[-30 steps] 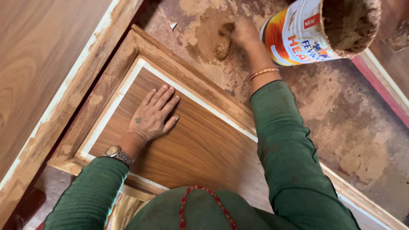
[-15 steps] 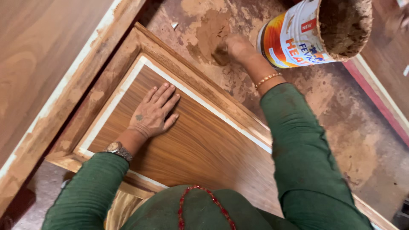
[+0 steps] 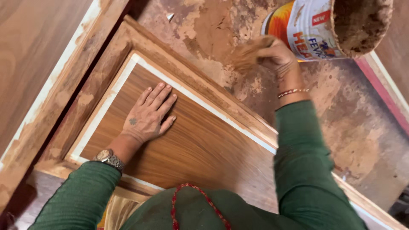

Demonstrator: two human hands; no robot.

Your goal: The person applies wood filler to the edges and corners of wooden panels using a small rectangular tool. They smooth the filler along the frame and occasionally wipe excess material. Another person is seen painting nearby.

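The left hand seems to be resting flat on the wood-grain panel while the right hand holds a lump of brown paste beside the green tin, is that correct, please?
Not quite: the tin is white and orange, not green. The head view shows this. The rest holds: the left hand rests flat on the wood-grain panel, and the right hand holds a lump of brown paste beside the tin.

Soft, even daylight, no harsh glare; the right hand [image 3: 277, 55] is smeared with motion blur, the wood panel [image 3: 200, 145] stays sharp.
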